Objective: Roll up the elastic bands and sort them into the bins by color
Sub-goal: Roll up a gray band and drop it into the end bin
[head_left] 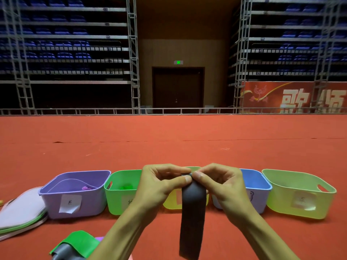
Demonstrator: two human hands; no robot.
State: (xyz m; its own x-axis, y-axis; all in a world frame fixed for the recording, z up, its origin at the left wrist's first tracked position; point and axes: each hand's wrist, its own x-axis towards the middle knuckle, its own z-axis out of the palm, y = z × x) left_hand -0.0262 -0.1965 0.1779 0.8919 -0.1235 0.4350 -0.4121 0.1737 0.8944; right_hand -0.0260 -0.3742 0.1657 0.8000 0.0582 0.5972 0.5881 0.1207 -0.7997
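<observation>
A dark grey elastic band (191, 218) hangs down in front of me, its top end pinched between the fingertips of my left hand (159, 182) and my right hand (221, 182). Behind my hands a row of bins stands on the red floor: a purple bin (75, 196) with a pink roll inside, a green bin (120, 194) with a green roll, a yellow bin (173, 202) mostly hidden, a blue bin (261, 186) and a lime bin (300, 192).
Loose green and grey bands (75, 244) lie at the bottom left beside my left forearm. A stack of flat lids (22, 212) lies left of the purple bin. Red carpet (169, 139) stretches beyond the bins to a railing.
</observation>
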